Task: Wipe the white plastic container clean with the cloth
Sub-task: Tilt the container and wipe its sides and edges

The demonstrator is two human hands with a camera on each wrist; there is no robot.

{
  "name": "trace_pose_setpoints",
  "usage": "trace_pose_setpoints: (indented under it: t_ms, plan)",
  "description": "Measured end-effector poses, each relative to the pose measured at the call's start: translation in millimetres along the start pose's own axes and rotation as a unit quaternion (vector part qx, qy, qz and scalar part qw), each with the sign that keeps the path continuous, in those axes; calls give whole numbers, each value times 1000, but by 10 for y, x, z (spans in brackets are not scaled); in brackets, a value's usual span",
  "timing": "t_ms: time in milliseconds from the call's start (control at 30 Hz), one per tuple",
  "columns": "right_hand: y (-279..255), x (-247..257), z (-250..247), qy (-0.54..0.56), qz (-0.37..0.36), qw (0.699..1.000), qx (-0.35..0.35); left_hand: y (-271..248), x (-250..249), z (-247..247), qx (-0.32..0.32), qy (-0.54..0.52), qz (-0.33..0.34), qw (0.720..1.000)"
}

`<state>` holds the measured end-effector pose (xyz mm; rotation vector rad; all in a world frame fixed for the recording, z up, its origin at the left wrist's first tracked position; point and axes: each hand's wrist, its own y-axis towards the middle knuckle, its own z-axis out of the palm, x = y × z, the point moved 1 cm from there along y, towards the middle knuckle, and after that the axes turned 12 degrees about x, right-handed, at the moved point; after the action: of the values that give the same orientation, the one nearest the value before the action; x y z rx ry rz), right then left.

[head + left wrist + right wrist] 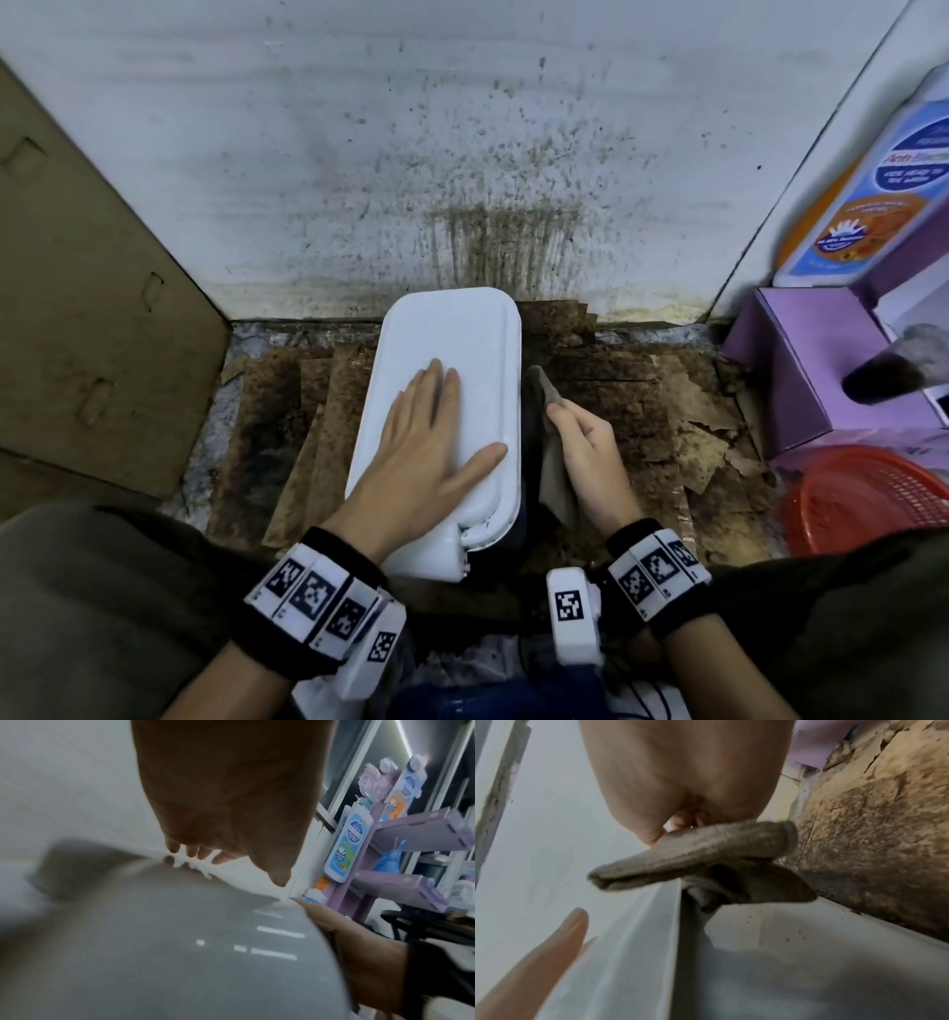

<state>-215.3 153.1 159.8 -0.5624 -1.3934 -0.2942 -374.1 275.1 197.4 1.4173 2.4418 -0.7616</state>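
A white plastic container [462,329] with a closed lid stands on the dirty floor against the wall. My left hand [426,437] lies flat on its lid [180,953], fingers straight and thumb spread toward the right rim. My right hand [585,452] grips a folded grey-brown cloth [547,406] pressed against the container's right side wall [782,953]. In the right wrist view the cloth [706,854] bunches under my fingers at the lid's edge. The left thumb [552,953] shows at the lower left there.
Rotten brown cardboard [642,411] covers the floor around the container. A flat cardboard sheet [92,308] leans at the left. A purple shelf unit [811,370] with bottles [873,195] and a red basket [868,498] stand at the right. The stained white wall [462,154] is close behind.
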Motion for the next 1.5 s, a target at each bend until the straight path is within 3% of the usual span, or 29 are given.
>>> trace_pose_setpoints:
  t_ms: [300, 367, 500, 600, 767, 1033, 1333, 1500]
  plan:
    - [33, -68, 214, 131, 36, 989, 51, 12, 84, 79, -98, 8, 5, 995]
    - [62, -186, 263, 154, 51, 987, 10, 0, 146, 61, -114, 10, 14, 993]
    - [117, -441, 255, 205, 78, 965, -144, -32, 242, 35, -156, 11, 10, 988]
    - [95, -423, 279, 182, 55, 968, -166, -60, 325, 26, -178, -2, 6, 984]
    - [59, -347, 580, 101, -5, 985, -141, -63, 425, 14, -174, -62, 8, 983]
    - [-133, -395, 1227, -22, -64, 997, -27, -37, 522, -24, -168, -98, -7, 981]
    - [-85, -730, 1260, -170, -105, 980, 23, -34, 648, 10, -175, -78, -3, 982]
    - [-2, -1033, 1171, -155, -89, 984, 7, -56, 654, 11, -175, -79, -4, 981]
